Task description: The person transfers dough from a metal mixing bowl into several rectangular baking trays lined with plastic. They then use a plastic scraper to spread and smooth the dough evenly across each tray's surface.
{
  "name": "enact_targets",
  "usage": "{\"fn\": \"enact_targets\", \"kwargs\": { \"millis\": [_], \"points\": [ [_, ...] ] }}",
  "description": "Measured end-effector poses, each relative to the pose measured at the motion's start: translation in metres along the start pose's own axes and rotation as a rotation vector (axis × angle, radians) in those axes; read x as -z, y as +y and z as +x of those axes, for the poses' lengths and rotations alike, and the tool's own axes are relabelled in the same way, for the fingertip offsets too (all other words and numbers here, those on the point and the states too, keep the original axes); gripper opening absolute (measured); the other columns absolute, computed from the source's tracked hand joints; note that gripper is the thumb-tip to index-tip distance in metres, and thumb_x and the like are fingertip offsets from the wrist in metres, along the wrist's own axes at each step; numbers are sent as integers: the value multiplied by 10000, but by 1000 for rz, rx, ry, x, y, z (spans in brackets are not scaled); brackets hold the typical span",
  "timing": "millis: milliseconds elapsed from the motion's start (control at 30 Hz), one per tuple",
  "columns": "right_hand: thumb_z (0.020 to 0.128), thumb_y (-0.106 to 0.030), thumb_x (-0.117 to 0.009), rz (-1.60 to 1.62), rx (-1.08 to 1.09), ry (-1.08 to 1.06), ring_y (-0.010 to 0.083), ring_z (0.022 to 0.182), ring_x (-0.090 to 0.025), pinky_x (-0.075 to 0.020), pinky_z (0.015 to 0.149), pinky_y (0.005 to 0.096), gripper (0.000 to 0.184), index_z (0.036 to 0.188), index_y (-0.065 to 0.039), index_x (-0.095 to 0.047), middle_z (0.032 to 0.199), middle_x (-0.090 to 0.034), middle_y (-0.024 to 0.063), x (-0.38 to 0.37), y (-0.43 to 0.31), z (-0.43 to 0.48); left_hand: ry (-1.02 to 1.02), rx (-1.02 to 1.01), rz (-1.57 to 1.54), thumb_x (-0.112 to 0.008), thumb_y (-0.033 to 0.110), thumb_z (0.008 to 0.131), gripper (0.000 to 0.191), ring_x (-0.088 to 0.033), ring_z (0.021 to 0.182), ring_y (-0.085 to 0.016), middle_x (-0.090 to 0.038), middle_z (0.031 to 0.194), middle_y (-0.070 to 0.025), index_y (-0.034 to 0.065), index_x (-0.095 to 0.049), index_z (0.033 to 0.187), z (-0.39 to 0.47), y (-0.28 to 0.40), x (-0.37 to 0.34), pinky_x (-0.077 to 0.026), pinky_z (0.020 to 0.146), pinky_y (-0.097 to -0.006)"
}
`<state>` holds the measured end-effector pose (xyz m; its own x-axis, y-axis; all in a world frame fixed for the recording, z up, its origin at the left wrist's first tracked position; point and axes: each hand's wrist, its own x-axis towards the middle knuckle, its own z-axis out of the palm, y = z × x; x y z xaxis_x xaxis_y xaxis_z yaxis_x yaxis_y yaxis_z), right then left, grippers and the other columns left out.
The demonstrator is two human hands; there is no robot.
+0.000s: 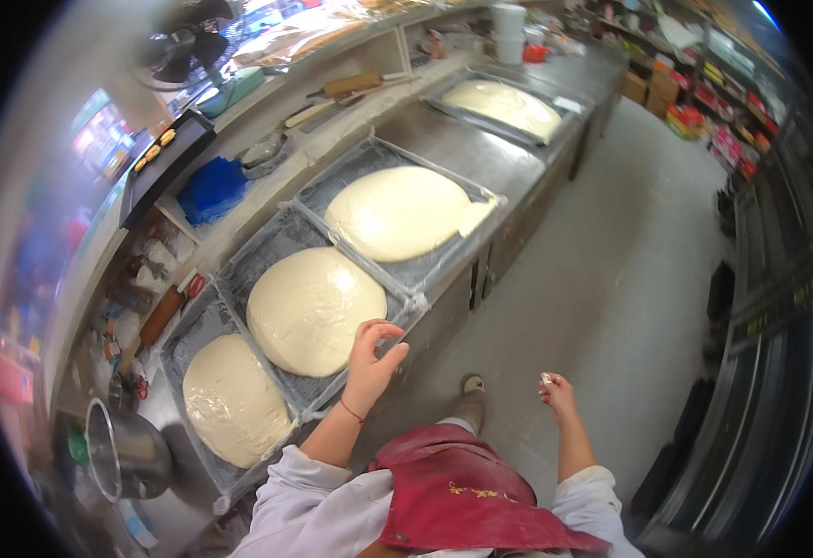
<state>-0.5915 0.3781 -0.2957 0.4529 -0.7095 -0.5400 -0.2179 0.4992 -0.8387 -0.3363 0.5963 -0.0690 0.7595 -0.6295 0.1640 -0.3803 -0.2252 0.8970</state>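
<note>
Pale, smooth dough slabs rest in floured metal trays along a steel worktable. My left hand (375, 359), its fingers apart and curved, is over the front edge of the second tray (235, 268), beside the round dough (316, 310) there. Whether it touches the rim I cannot tell. Nearest my body, another dough (235, 401) fills much of the first tray (194, 324). Further along lies a third dough (399, 213) in its tray (323, 188), with a flap over the front rim. Over the floor, my right hand (557, 397) pinches a small whitish piece (544, 379), too small to identify.
A steel pot (138, 450) stands at the table's near end. Rolling pins (162, 314) (351, 85) lie along the back ledge. A fourth dough (504, 108) is in a far tray. A black baking tray (169, 160) juts from the shelf. Dark racks (776, 307) line the right side.
</note>
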Motion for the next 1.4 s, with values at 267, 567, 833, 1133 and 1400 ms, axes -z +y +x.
{"fn": "enact_targets", "kwargs": {
  "millis": [267,567,833,1133,1400],
  "points": [
    [808,-204,-557,-301,-54,28,81,532,-484,-388,438,209,151,862,-64,-548,671,-539,11,77,-56,135,-24,218,-439,-626,77,712,249,-462,723,-71,-473,914,-8,44,-533,940,137,-9,-96,-402,643,-202],
    [803,-178,-499,-633,-399,266,171,543,-533,-429,454,299,128,720,-90,-542,620,-548,59,246,1,169,73,140,-342,-536,-18,736,365,-460,802,-80,-472,995,-21,39,-444,1084,274,19,-138,-387,734,-206],
    [798,-357,-507,-1006,282,333,289,818,-571,-438,738,372,334,889,-50,-603,862,-605,134,202,-268,540,763,480,-260,-482,68,776,373,-440,803,-97,-431,1059,-67,28,-409,1140,292,9,-165,-359,718,-222],
    [686,-242,-634,-1277,759,399,278,1000,-469,-382,840,383,316,963,-113,-554,1010,-541,79,30,-565,740,1039,609,-386,-468,74,816,309,-461,734,-93,-456,1019,-49,40,-428,1120,332,53,-249,-364,659,-206],
    [617,-497,-651,-1698,283,215,265,1168,-361,-310,900,447,787,1268,-185,-338,1246,-421,71,23,-608,819,1183,745,-247,-487,49,806,315,-471,750,-94,-453,1041,-57,37,-442,1117,335,82,-284,-372,667,-209]
  ]
}}
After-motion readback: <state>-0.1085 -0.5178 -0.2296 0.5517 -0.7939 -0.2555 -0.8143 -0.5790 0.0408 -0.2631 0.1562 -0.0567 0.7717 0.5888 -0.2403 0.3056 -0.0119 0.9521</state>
